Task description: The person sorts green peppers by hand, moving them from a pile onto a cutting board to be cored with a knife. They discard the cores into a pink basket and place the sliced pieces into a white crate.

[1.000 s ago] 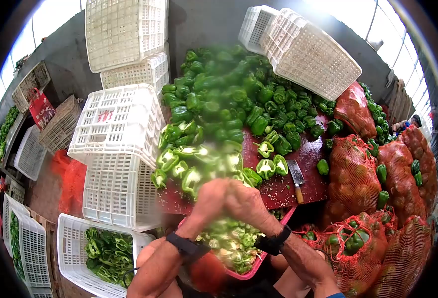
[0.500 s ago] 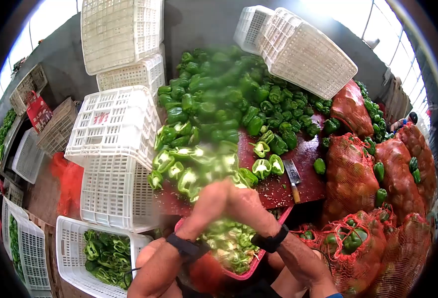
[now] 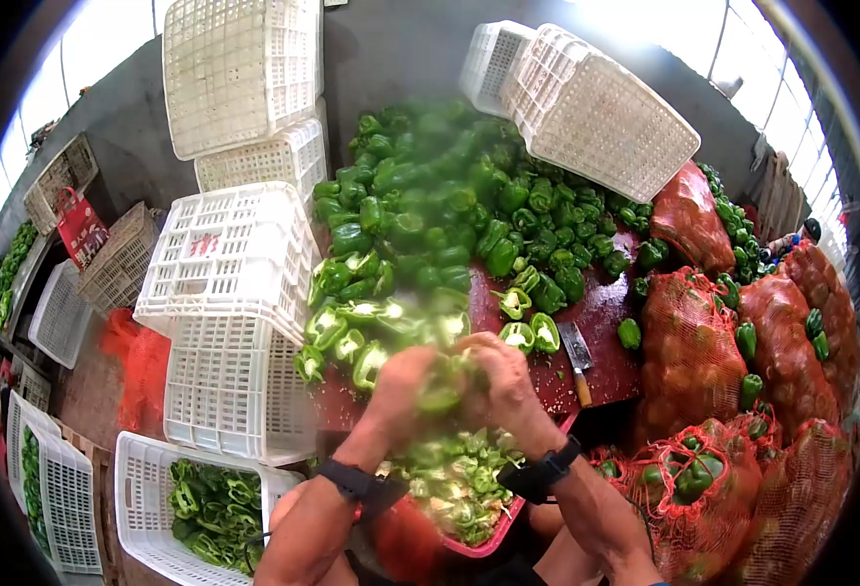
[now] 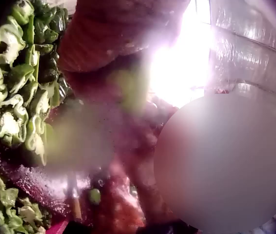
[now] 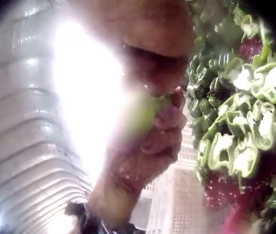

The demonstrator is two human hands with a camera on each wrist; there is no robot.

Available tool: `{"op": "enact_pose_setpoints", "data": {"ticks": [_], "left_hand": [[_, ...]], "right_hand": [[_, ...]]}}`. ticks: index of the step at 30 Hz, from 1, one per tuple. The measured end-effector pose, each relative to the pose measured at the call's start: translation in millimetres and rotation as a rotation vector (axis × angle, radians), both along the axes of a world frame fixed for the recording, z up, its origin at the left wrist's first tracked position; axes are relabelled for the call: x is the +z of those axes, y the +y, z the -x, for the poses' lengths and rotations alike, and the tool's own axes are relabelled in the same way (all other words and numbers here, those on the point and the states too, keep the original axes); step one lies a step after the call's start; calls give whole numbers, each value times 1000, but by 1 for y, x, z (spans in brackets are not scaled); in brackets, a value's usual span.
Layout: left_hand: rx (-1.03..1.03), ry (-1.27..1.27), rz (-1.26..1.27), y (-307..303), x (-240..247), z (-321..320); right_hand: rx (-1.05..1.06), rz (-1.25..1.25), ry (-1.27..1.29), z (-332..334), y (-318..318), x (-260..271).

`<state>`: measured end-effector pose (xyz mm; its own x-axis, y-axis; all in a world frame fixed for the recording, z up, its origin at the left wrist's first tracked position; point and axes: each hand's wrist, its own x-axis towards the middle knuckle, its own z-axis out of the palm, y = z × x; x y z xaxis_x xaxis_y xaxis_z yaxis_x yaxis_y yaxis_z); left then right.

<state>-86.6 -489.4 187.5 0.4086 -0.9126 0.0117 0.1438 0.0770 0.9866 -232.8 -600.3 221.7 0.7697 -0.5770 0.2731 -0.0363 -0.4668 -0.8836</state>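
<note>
Both hands meet over the front edge of the red table point(image 3: 601, 322). My left hand point(image 3: 401, 391) grips a green bell pepper point(image 3: 440, 391) from the left, its fingers curled round it in the right wrist view. My right hand point(image 3: 506, 381) holds the same pepper from the other side, fingers bent over it. The pepper is blurred and partly hidden by the fingers. Below the hands stands a pink tub point(image 3: 484, 549) with pale green pepper cores and scraps point(image 3: 459, 488). Cut pepper halves point(image 3: 371, 361) lie just beyond the hands, pale insides showing.
A knife point(image 3: 578, 361) lies on the table, right of the hands. Whole green peppers point(image 3: 508, 205) are heaped behind. White crates point(image 3: 225, 254) are stacked at left; another crate point(image 3: 142, 469) holds cut peppers. Red mesh sacks point(image 3: 689, 342) stand at right.
The hands, earlier pressed close together, have come apart a little, and the green pepper now shows between them. The halves on the table look much the same; the view has tilted slightly.
</note>
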Motion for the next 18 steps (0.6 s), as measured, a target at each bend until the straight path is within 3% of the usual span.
{"op": "enact_pose_setpoints", "data": {"ticks": [1,2,3,5,7,8,10,12,15,16,17,18], "left_hand": [[-12,195,-7,0,3,-3],[-23,107,110,1,6,-4],[-1,264,79,2,9,-5],[40,574,11,7,42,-2],[150,-187,161,-7,-17,-17],[153,-230,188,-6,-17,-17],[164,-236,207,-4,-16,-15],[175,-178,189,-5,-14,-11],[225,-153,99,-4,0,-1],[219,-325,109,-4,2,5],[214,-497,102,-5,2,11],[136,-386,127,-6,0,14]], "right_hand": [[39,-90,-38,7,-3,10],[76,-157,-53,12,-5,24],[76,-250,57,21,-4,42],[282,84,110,22,-17,23],[295,75,339,25,-18,12],[222,87,473,16,-9,27],[117,145,470,8,-4,29],[53,241,194,9,-1,8],[-2,-52,105,1,13,1],[11,-177,137,-1,19,0],[45,-454,194,3,32,26],[11,-444,107,3,30,5]]}}
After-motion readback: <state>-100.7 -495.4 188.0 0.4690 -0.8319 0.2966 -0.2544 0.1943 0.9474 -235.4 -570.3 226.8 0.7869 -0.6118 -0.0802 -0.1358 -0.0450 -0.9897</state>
